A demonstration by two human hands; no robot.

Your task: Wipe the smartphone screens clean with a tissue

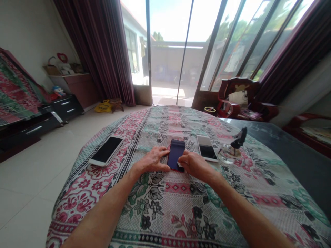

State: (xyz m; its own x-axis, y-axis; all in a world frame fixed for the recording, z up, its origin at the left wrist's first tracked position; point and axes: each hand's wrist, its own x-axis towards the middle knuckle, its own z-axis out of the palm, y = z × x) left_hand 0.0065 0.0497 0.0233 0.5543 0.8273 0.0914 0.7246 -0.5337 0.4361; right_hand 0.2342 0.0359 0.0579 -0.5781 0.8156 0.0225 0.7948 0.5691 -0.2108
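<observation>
A dark-screened smartphone with a reddish lower edge lies flat on the patterned tablecloth. My left hand rests at its left side, fingers and thumb apart, with the tips by the phone's edge. My right hand is closed around a small white cloth, pressed to the lower right of the screen; most of the cloth is hidden by the fingers. To the right lies a white smartphone. Beyond it stands a clear spray bottle with a black trigger head. A larger white tablet-like phone lies on the left.
The floral tablecloth covers a round-edged table. A dark tabletop adjoins on the right, with a red wooden chair behind it. Glass doors stand ahead. At left are a black drawer cabinet and a yellow bag.
</observation>
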